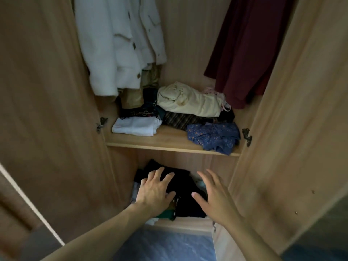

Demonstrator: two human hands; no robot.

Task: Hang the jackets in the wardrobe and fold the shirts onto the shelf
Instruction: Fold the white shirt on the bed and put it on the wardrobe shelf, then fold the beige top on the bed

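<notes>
- The wardrobe [47,91] is seen standing open, both doors swung wide so that the rail space and two shelves can be reached at once.
- At the far left a white jacket [120,46] is hung already, and at the far right a maroon garment [244,53] is hung too; the hanging part of the job looks to be well in hand.
- The upper shelf [169,143] is loaded: a cream bundle [188,100] is heaped over dark plaid cloth, a folded white shirt [135,126] is laid at the near left, and a blue patterned piece [214,137] is left crumpled at the near right edge, probably awaiting a proper fold.
- On the lower shelf a folded black garment [180,187] is set on top of a pile, with green and white cloth showing beneath.
- The left hand [154,191] is pressed flat on the black garment, fingers spread and straight, gripping nothing; the stack is likely being patted down.
- The right hand [214,196] is held open just beside it, fingers straight; whether the cloth is touched cannot be told.
</notes>
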